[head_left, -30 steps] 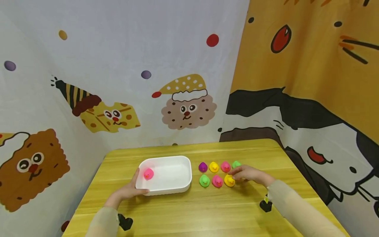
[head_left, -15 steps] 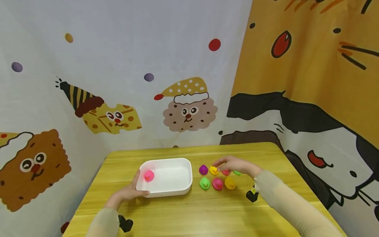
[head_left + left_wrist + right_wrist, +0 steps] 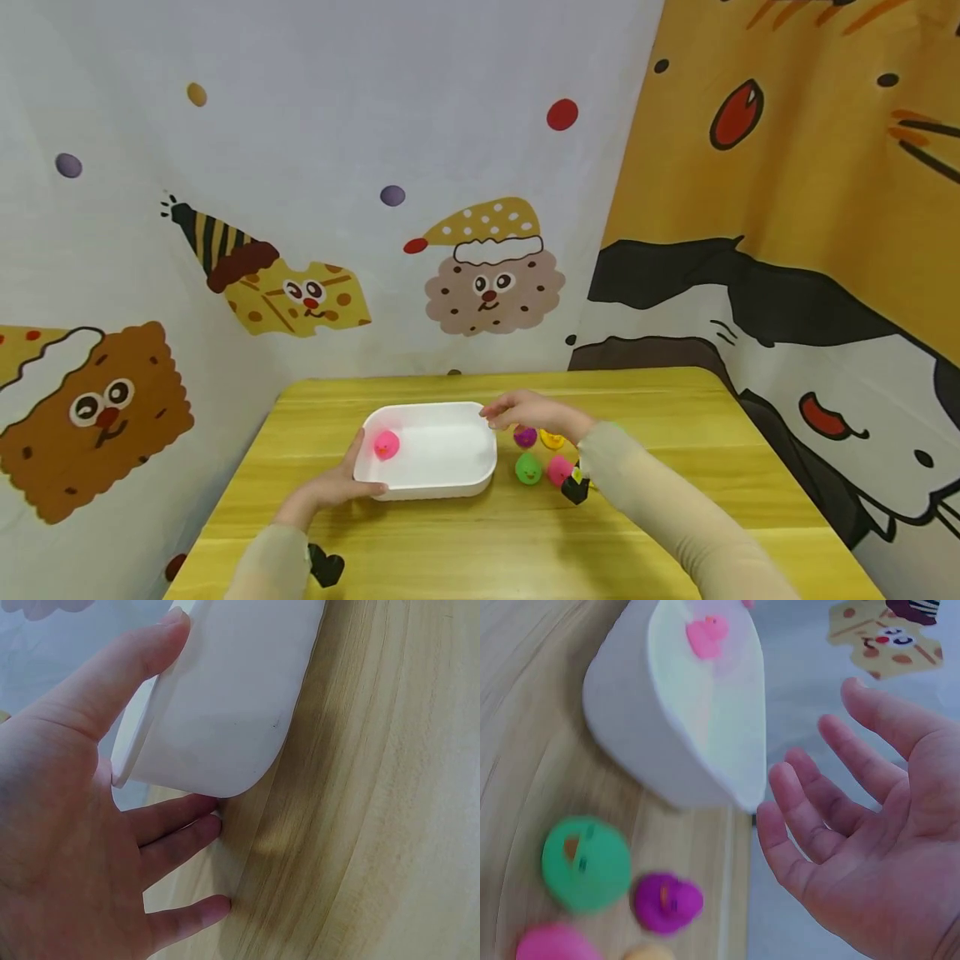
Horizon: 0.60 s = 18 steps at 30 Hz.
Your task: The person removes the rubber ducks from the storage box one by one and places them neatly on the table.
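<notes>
A white plastic box (image 3: 450,493) stands on the table with one pink rubber duck (image 3: 386,445) inside, at its left end. My left hand (image 3: 337,486) is spread around the box's left front corner, thumb against the rim. In the left wrist view its other visible fingers extend fairly straight beside the box end. At the box's far right corner hovers my right hand (image 3: 528,410), palm showing and nothing in it in the right wrist view. Below it sit a purple duck (image 3: 666,902) and a green duck (image 3: 585,862).
To the right of the box are a pink duck (image 3: 559,470) and a yellow duck (image 3: 553,439), partly behind the right forearm. That arm hides others. The wooden table (image 3: 465,550) meets a cartoon-printed cloth (image 3: 450,125) at the back.
My right hand has moved left from the right end of the duck rows, over them, to the box's right rim. The left hand stays at the box. The view has shifted slightly.
</notes>
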Motion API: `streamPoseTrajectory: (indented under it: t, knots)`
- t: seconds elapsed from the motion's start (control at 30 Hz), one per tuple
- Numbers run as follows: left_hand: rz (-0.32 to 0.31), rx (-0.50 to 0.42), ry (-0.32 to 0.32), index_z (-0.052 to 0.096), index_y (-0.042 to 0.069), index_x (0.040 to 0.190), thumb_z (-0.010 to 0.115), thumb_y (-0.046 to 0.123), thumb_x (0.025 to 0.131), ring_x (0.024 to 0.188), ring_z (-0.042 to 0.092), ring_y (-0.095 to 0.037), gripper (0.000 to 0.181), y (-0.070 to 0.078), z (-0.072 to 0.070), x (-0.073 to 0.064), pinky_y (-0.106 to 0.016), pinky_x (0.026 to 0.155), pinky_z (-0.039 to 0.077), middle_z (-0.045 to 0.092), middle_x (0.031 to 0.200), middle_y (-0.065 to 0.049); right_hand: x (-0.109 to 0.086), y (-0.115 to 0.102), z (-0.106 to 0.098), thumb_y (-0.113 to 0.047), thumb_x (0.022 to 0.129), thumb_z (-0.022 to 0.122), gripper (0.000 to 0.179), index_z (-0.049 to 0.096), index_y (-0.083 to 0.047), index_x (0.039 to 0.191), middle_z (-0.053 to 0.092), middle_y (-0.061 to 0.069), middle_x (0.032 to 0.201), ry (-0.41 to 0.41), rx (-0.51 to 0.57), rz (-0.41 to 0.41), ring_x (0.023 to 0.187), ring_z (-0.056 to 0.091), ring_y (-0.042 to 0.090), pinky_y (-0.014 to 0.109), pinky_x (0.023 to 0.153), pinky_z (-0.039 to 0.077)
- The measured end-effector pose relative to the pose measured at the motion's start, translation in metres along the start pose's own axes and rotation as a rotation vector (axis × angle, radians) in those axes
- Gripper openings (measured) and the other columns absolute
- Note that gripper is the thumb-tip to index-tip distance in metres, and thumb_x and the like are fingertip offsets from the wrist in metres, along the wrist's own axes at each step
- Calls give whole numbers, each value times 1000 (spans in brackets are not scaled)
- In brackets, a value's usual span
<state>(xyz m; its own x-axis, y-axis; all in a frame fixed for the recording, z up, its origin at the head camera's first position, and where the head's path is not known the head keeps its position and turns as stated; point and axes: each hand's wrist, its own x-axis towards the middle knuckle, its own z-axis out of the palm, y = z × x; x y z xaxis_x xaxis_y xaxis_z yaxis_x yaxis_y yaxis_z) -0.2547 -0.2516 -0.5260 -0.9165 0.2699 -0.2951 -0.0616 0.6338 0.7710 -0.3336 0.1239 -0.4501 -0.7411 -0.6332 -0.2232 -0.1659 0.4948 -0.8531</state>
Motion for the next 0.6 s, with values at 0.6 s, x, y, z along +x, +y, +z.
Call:
streamPoseTrajectory:
  t: [0.6]
  knots:
    - [22,-13,25,-15,6,152,78,38,80,136,23,-51,122,0,1,0,-65,108,20,2,157,-31,89,-29,75,-24,91,68,41,63,-3,126,67,2,112,100,221,15,111,55,41,56,92,46]
